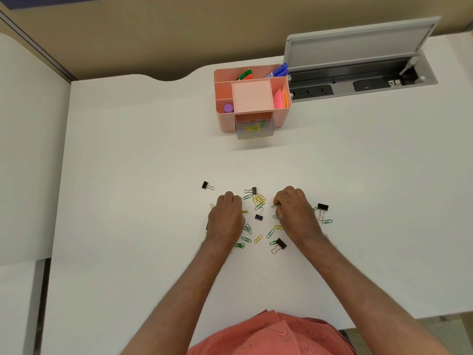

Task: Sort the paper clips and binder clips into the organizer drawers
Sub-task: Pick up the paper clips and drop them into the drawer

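A pink desk organizer (252, 98) stands on the white desk (128, 175), and everything else is placed from it. Its clear drawer (256, 128) is pulled out toward the person and holds a few yellow and green paper clips (254, 128). The organizer's top compartments hold markers (277, 70), sticky notes (280, 98) and a purple cap (228, 108). Just beside the organizer, on its right, an open cable hatch (358, 70) is set into the desk.

Well apart from the organizer, on the person's side of it, lies the scatter of loose clips (258, 201): green and yellow paper clips mixed with black binder clips. One binder clip (207, 185) lies at the scatter's left edge, another (323, 207) at its right edge, and one (280, 244) on the side farthest from the organizer.

Both hands rest knuckles-up in this scatter. The right hand (294, 211) has its fingers curled down and pinches a green paper clip (275, 205), whose tip pokes out at the fingertips. The left hand (226, 216) is also curled with fingertips on the desk among the clips; a yellow clip (245, 211) shows at its edge, but whether the fingers hold it cannot be told.
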